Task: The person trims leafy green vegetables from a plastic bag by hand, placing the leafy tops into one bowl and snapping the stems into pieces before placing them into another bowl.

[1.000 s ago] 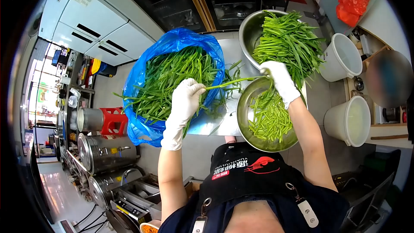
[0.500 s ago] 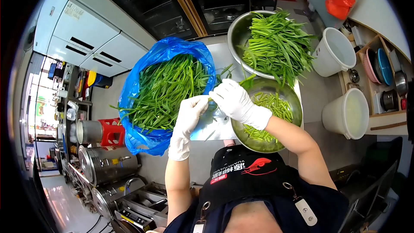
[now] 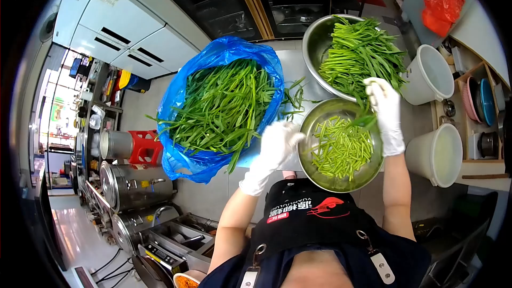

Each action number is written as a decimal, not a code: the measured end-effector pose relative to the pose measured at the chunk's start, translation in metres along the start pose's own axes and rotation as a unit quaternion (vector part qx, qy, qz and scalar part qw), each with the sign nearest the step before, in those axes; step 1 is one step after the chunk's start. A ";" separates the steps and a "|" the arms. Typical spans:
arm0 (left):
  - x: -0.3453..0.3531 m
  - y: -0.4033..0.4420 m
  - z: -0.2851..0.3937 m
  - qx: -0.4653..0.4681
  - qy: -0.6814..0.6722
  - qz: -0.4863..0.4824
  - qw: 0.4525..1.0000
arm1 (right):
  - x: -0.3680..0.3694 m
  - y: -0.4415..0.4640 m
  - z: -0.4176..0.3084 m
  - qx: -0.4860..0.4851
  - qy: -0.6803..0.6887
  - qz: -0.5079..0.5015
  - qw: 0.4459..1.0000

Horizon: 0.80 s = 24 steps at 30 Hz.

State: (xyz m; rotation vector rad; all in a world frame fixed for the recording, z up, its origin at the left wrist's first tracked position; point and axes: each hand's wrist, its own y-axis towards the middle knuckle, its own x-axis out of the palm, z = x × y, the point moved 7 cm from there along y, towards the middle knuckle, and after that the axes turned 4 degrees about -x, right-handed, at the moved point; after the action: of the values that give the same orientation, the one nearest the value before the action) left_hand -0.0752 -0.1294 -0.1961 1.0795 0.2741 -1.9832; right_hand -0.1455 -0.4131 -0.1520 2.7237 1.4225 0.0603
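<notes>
My white-gloved left hand is above the gap between the blue bag and the lower bowl. Motion blurs its fingers, and whatever may be in them cannot be made out. My gloved right hand is at the right rims of the two bowls, fingers curled, with leafy water spinach at its palm side. Beneath lies a steel bowl of short cut stems. The larger steel bowl behind holds a heap of long leafy stems. Uncut greens fill the blue plastic bag.
Loose leaves lie on the metal table between bag and bowls. Two white buckets stand to the right, beside a shelf with basins. A red stool and large steel pots are on the left.
My hands were together over the table, pinching a stem. Now they are apart: the right has moved right to the bowls' edge, the left remains near the bag. The view has shifted slightly.
</notes>
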 end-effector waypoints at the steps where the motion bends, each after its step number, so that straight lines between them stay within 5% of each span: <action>1: -0.018 0.007 -0.004 -0.028 0.102 0.055 0.993 | -0.008 0.000 -0.005 -0.017 -0.009 -0.004 1.000; 4: -0.057 0.016 -0.026 -0.113 0.326 0.152 0.926 | -0.019 -0.009 0.006 0.000 -0.092 -0.009 0.996; 6: -0.062 0.017 -0.049 -0.137 0.436 0.103 0.883 | -0.009 -0.016 0.014 -0.039 -0.127 -0.022 0.991; 7: -0.061 0.017 -0.060 -0.139 0.478 0.090 0.863 | -0.004 -0.019 0.025 0.026 -0.139 -0.039 0.989; 11: -0.053 0.013 -0.096 -0.143 0.454 0.055 0.878 | 0.031 -0.033 0.054 0.125 -0.007 -0.093 0.988; 13: -0.057 0.008 -0.093 -0.126 0.416 0.047 0.899 | 0.050 -0.038 0.050 0.127 -0.001 -0.148 0.981; 17: -0.082 0.013 -0.099 -0.279 0.099 0.029 0.955 | 0.081 -0.043 0.043 0.115 -0.056 -0.221 0.967; 21: -0.096 0.011 -0.078 -0.325 -0.236 0.074 0.913 | 0.113 -0.047 0.027 0.073 -0.045 -0.265 0.960; 24: -0.099 0.010 -0.054 -0.316 -0.319 0.082 0.890 | 0.134 -0.044 0.014 0.024 -0.015 -0.242 0.970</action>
State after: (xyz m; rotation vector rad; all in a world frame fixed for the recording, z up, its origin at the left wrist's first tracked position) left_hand -0.0078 -0.0501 -0.1502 0.0166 0.4114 -1.7838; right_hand -0.1043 -0.2790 -0.1689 2.3155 2.0527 -0.0433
